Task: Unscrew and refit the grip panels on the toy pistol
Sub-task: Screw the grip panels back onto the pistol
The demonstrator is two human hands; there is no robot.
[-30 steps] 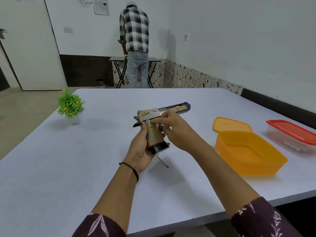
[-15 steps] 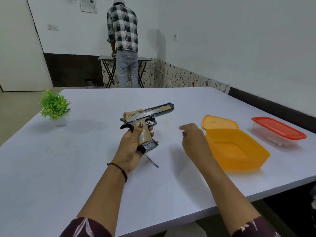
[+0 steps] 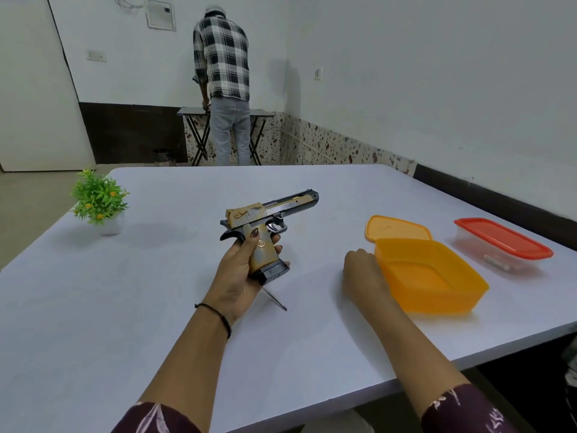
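Currently the left hand (image 3: 237, 271) grips the toy pistol (image 3: 249, 215) by its handle, muzzle toward two o'clock; the right hand (image 3: 362, 273), at its four o'clock, hides its fingers, grasp unclear.

White table (image 3: 125, 307) carries a potted plant (image 3: 99, 200), screwdriver (image 3: 275, 300), orange tub (image 3: 437, 295), orange lid (image 3: 396, 228) and red-lidded box (image 3: 502, 242)
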